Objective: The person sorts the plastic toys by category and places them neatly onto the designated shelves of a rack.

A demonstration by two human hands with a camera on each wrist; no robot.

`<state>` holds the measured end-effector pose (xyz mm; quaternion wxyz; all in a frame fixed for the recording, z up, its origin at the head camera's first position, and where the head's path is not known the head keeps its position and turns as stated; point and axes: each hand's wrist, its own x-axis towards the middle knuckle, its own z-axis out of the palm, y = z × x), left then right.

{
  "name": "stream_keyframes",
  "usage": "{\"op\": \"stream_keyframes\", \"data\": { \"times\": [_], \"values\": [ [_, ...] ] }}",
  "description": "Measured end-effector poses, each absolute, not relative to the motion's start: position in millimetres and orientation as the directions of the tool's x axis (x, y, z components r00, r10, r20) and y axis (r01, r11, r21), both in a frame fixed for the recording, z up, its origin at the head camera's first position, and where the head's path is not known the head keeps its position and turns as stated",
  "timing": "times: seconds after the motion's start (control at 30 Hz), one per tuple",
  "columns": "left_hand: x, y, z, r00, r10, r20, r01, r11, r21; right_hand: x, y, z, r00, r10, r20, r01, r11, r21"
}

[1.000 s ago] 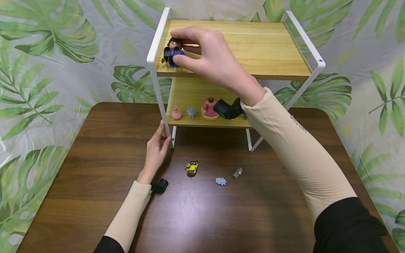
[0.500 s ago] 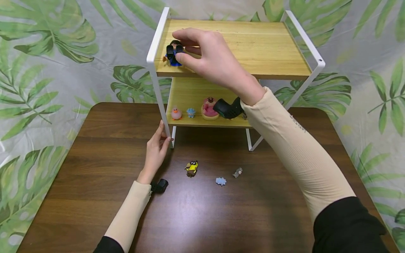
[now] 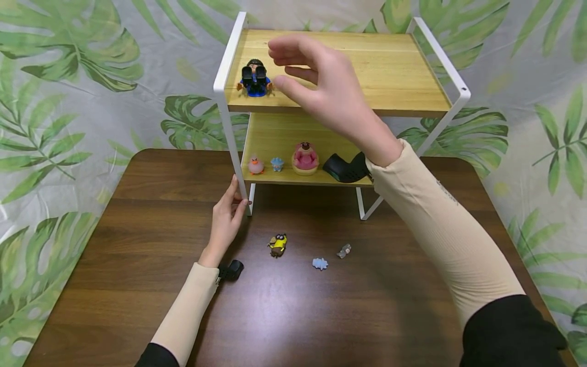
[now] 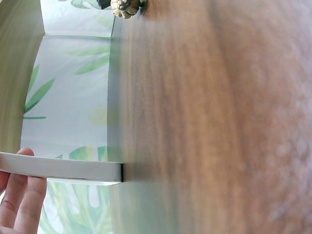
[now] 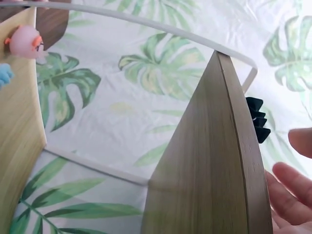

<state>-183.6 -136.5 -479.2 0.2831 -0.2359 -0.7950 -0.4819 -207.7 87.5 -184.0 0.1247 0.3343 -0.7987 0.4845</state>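
Observation:
A toy figure [image 3: 255, 79] with dark hair, a blue body and two black blocky parts in front stands at the left end of the top shelf [image 3: 390, 76]. My right hand [image 3: 325, 81] hovers just right of it, thumb and fingers apart and holding nothing. In the right wrist view, the figure's black parts [image 5: 258, 119] show past the board's edge, away from the fingertips [image 5: 287, 170]. Lower down, my left hand [image 3: 227, 214] holds the white shelf leg [image 3: 239, 173] between thumb and fingers. The left wrist view has its fingers [image 4: 24, 204] at the leg.
On the middle shelf are a pink duck figure [image 3: 256, 165], a small blue figure [image 3: 276, 163] and a pink bear figure [image 3: 305, 158]. A yellow-and-brown figure [image 3: 277, 245], a pale blue figure [image 3: 320, 263] and a grey figure [image 3: 344, 251] lie on the wooden table [image 3: 284, 326].
My right hand has let go of the blue figure and drawn off to the right. The figure, turned to face forward, now stands alone. My left hand has not moved.

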Motion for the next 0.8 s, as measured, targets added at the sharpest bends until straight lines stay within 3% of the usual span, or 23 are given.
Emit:
{"op": "stream_keyframes", "data": {
  "times": [0.17,0.37,0.57,0.8],
  "values": [
    [-184,-137,-480,-0.729,0.101,0.677,0.648,0.42,0.636,-200,95,-192,-0.723,-0.365,0.587,-0.673,0.182,-0.717],
    [-184,-136,-479,-0.72,0.093,0.687,0.657,0.41,0.633,-191,104,-203,-0.633,-0.35,0.69,-0.754,0.076,-0.653],
    [-184,-135,-479,-0.707,0.09,0.702,0.671,0.401,0.624,-184,113,-214,-0.564,-0.368,0.739,-0.8,0.021,-0.599],
    [-184,-136,-479,-0.732,0.098,0.674,0.647,0.411,0.643,-175,120,-228,-0.539,-0.41,0.736,-0.809,0.009,-0.588]
  ]
}}
